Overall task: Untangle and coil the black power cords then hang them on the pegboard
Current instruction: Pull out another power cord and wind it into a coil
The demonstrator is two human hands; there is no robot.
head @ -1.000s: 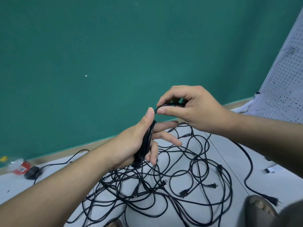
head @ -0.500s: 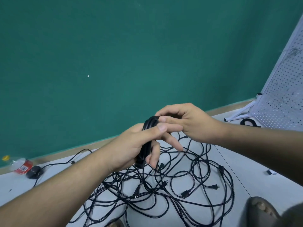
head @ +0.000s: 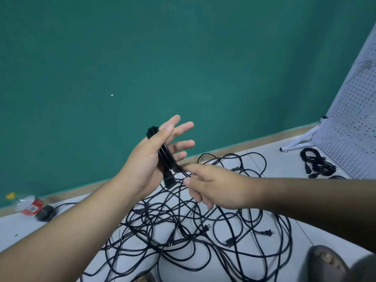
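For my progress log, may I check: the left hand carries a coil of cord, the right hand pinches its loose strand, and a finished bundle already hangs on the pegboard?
Not quite: the head view shows the bundle lying on the floor beside the pegboard, not hanging. The left hand does carry the coil and the right hand pinches its strand.

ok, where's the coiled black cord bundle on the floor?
Head view, far right: the coiled black cord bundle lies on the grey floor at the foot of the white perforated pegboard, right of its white stand leg.
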